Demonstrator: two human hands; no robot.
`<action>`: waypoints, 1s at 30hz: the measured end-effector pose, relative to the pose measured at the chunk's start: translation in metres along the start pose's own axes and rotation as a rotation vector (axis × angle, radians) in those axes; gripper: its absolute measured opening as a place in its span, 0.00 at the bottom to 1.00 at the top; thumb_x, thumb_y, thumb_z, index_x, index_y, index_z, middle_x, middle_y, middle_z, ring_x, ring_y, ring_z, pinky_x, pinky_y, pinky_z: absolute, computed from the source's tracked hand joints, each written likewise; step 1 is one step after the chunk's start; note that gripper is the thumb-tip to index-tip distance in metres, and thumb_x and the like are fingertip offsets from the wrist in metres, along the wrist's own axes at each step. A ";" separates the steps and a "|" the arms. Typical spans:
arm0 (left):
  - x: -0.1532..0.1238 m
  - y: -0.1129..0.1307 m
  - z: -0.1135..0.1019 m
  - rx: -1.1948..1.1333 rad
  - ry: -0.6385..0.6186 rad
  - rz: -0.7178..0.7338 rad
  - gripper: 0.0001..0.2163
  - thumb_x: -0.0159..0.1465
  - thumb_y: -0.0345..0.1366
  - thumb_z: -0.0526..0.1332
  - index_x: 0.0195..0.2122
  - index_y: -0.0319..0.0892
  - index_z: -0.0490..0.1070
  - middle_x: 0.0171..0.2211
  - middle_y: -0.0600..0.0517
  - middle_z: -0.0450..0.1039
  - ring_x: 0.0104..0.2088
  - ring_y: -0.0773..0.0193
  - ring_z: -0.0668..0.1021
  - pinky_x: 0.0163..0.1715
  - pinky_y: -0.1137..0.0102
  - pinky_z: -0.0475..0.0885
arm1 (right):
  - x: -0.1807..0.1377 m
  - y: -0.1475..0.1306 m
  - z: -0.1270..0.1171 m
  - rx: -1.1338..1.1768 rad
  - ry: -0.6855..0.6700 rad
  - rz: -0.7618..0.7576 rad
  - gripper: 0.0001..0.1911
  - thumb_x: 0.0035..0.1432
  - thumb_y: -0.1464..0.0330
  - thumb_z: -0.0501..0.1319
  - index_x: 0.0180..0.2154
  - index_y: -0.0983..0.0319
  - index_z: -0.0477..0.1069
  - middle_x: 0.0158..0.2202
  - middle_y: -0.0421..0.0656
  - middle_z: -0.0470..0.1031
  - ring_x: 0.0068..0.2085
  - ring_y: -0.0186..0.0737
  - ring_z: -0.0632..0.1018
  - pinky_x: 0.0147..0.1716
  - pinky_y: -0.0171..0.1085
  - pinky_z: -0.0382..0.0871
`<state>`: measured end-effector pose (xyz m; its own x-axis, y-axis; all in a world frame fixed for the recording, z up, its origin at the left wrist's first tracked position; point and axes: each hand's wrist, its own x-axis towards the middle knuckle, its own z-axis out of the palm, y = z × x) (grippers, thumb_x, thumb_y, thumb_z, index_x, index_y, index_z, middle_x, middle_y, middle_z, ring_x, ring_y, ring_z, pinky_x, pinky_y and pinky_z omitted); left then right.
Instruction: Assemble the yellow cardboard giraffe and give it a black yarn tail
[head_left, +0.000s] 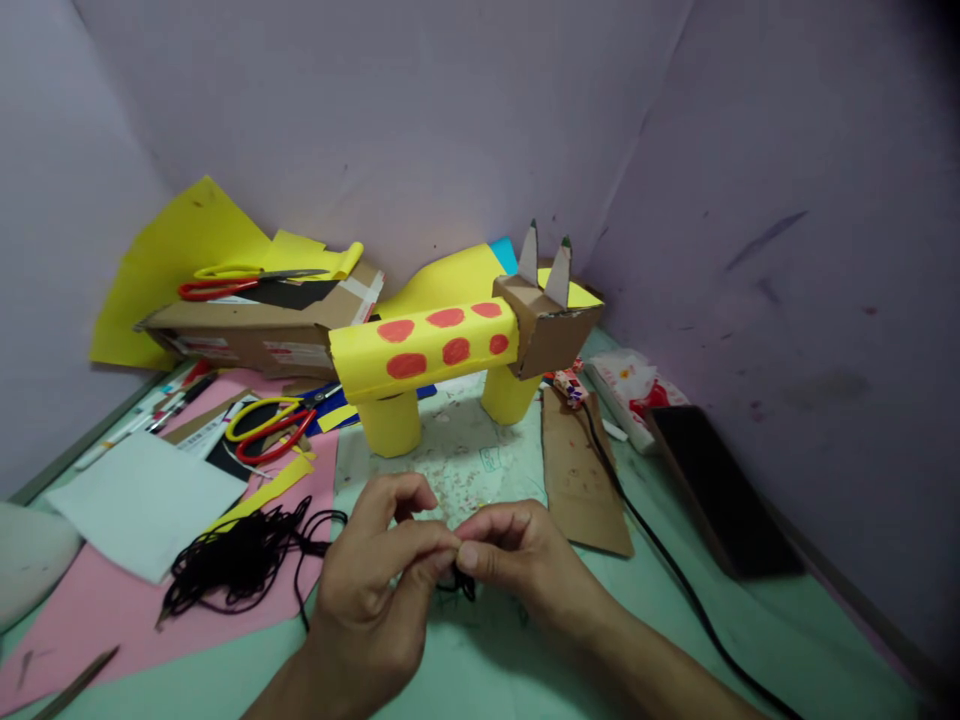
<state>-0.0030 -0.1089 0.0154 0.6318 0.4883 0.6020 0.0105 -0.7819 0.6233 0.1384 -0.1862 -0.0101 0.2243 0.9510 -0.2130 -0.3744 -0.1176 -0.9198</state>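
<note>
My left hand (375,590) and my right hand (517,555) meet fingertip to fingertip just above the green table (787,640). Both pinch a short piece of black yarn (459,583) that hangs below the fingers. A tangled pile of black yarn (240,560) lies to the left of my left hand, on pink paper (97,610). Behind the hands stands a cardboard animal (450,350) with a yellow body, red spots, a brown head and two pointed ears.
Yellow-and-red scissors (266,425) lie near the animal's left leg; another pair (240,280) rests on a cardboard box (255,335). White paper (142,500), yellow sheets (172,260), a cardboard piece (581,475), a black cable (675,570) and a dark phone (720,490) surround the hands.
</note>
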 end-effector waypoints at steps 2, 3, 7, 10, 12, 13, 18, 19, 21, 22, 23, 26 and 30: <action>0.000 0.000 0.001 -0.012 0.002 -0.012 0.10 0.59 0.23 0.56 0.29 0.43 0.73 0.36 0.53 0.63 0.37 0.70 0.70 0.37 0.77 0.66 | -0.001 0.000 0.000 -0.007 -0.021 -0.013 0.15 0.37 0.58 0.72 0.25 0.63 0.78 0.21 0.39 0.76 0.24 0.29 0.71 0.27 0.32 0.61; 0.001 0.001 0.001 -0.019 -0.001 -0.019 0.09 0.59 0.23 0.56 0.29 0.42 0.73 0.36 0.53 0.64 0.36 0.70 0.71 0.36 0.77 0.66 | -0.002 -0.001 -0.001 -0.007 -0.031 -0.018 0.15 0.38 0.58 0.72 0.25 0.63 0.78 0.21 0.39 0.76 0.23 0.29 0.71 0.27 0.32 0.61; 0.006 0.003 0.002 -0.086 -0.032 -0.052 0.09 0.59 0.24 0.57 0.27 0.41 0.74 0.31 0.52 0.67 0.32 0.71 0.73 0.32 0.79 0.68 | -0.003 -0.002 0.000 -0.001 -0.067 -0.042 0.15 0.41 0.59 0.71 0.25 0.64 0.75 0.21 0.39 0.74 0.23 0.30 0.71 0.25 0.31 0.61; 0.007 0.002 0.002 -0.102 -0.041 -0.098 0.07 0.59 0.26 0.59 0.31 0.42 0.75 0.33 0.52 0.72 0.34 0.70 0.76 0.33 0.79 0.70 | -0.002 -0.003 0.001 0.062 -0.027 -0.062 0.14 0.42 0.60 0.71 0.26 0.65 0.75 0.21 0.39 0.73 0.23 0.30 0.70 0.26 0.31 0.61; 0.006 -0.001 0.002 -0.071 -0.025 -0.133 0.07 0.59 0.28 0.59 0.36 0.42 0.75 0.35 0.51 0.75 0.36 0.69 0.77 0.36 0.79 0.71 | -0.001 -0.004 0.000 0.148 0.036 -0.079 0.14 0.42 0.61 0.71 0.26 0.64 0.74 0.22 0.39 0.74 0.23 0.30 0.70 0.26 0.31 0.61; 0.006 -0.003 0.002 -0.050 -0.022 -0.151 0.08 0.60 0.28 0.59 0.38 0.42 0.75 0.36 0.51 0.76 0.38 0.69 0.78 0.37 0.79 0.71 | 0.000 -0.004 0.000 0.184 0.065 -0.088 0.14 0.42 0.61 0.71 0.26 0.64 0.74 0.23 0.39 0.75 0.23 0.29 0.70 0.26 0.30 0.62; 0.002 -0.011 0.006 -0.027 -0.189 -0.226 0.10 0.62 0.31 0.56 0.39 0.44 0.76 0.37 0.52 0.78 0.38 0.67 0.79 0.39 0.76 0.72 | 0.002 -0.005 -0.003 0.281 0.142 -0.100 0.12 0.43 0.63 0.72 0.28 0.64 0.74 0.24 0.39 0.76 0.25 0.28 0.71 0.27 0.28 0.62; 0.002 -0.011 0.007 -0.044 -0.237 -0.242 0.10 0.63 0.31 0.55 0.38 0.45 0.76 0.36 0.52 0.78 0.37 0.67 0.79 0.37 0.75 0.72 | 0.002 -0.005 -0.004 0.302 0.156 -0.104 0.13 0.43 0.63 0.72 0.28 0.64 0.74 0.25 0.39 0.76 0.25 0.29 0.71 0.27 0.28 0.63; 0.002 -0.010 0.007 -0.067 -0.311 -0.277 0.10 0.64 0.32 0.54 0.35 0.44 0.75 0.32 0.52 0.77 0.33 0.66 0.78 0.33 0.74 0.71 | 0.003 -0.005 -0.004 0.334 0.183 -0.115 0.13 0.42 0.63 0.72 0.29 0.64 0.74 0.25 0.39 0.76 0.25 0.29 0.71 0.27 0.28 0.63; 0.002 -0.010 0.007 -0.067 -0.332 -0.294 0.10 0.64 0.33 0.53 0.33 0.44 0.75 0.29 0.52 0.76 0.31 0.66 0.77 0.31 0.73 0.70 | 0.003 -0.005 -0.004 0.347 0.191 -0.119 0.13 0.42 0.64 0.72 0.29 0.64 0.74 0.26 0.39 0.76 0.25 0.28 0.71 0.27 0.28 0.63; 0.002 -0.009 0.007 -0.061 -0.347 -0.309 0.11 0.64 0.34 0.53 0.31 0.43 0.75 0.27 0.52 0.75 0.29 0.66 0.76 0.30 0.72 0.70 | 0.004 -0.005 -0.003 0.359 0.196 -0.121 0.13 0.42 0.64 0.72 0.29 0.64 0.74 0.26 0.39 0.76 0.25 0.28 0.70 0.27 0.28 0.62; 0.004 -0.007 0.007 -0.029 -0.374 -0.370 0.14 0.64 0.36 0.52 0.26 0.41 0.75 0.23 0.51 0.72 0.25 0.65 0.74 0.27 0.71 0.67 | 0.004 -0.006 -0.002 0.400 0.184 -0.118 0.13 0.42 0.64 0.72 0.29 0.63 0.73 0.28 0.38 0.76 0.26 0.28 0.70 0.28 0.28 0.62; 0.005 -0.007 0.007 -0.010 -0.370 -0.439 0.14 0.62 0.36 0.53 0.23 0.41 0.73 0.21 0.52 0.70 0.24 0.65 0.73 0.25 0.72 0.64 | 0.003 -0.008 0.000 0.415 0.190 -0.117 0.14 0.42 0.64 0.72 0.29 0.62 0.71 0.27 0.38 0.75 0.27 0.30 0.69 0.30 0.30 0.62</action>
<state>0.0057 -0.1032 0.0107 0.7989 0.5970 0.0724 0.3269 -0.5322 0.7809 0.1422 -0.1821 -0.0035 0.4322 0.8775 -0.2080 -0.6567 0.1481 -0.7395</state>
